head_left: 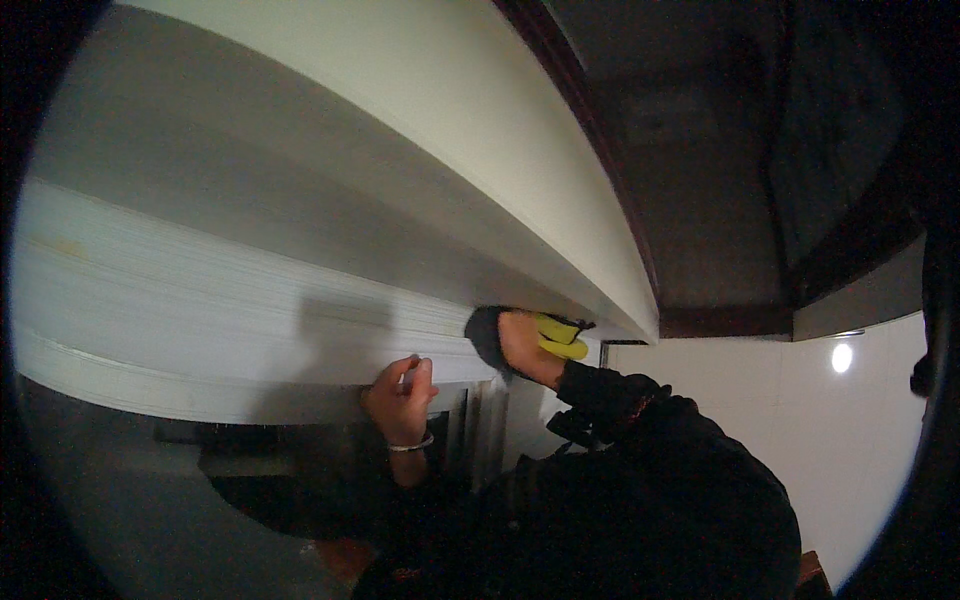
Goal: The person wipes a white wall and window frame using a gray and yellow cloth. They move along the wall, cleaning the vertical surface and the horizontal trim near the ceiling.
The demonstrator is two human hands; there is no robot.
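Observation:
My right hand [525, 345] presses a yellow-and-dark cloth or pad [559, 335] against a long white ridged frame [247, 330]. A dark grey part of it shows past the hand's other side; its exact kind is unclear. Lower and to the left, my left hand [401, 397] hovers by the lower edge of that frame, with fingers loosely curled and a gap between thumb and fingers. Nothing is visible in it. A pale bracelet [411, 444] circles the left wrist. Whether this hand touches the frame cannot be told.
Alongside the frame runs a cream wall surface [420, 97], bordered by dark brown trim [592, 127]. Dark glossy panels [697, 150] fill the upper right. White tiles [720, 390] at the right reflect a bright light. Below the frame lies a dim dark surface [135, 472].

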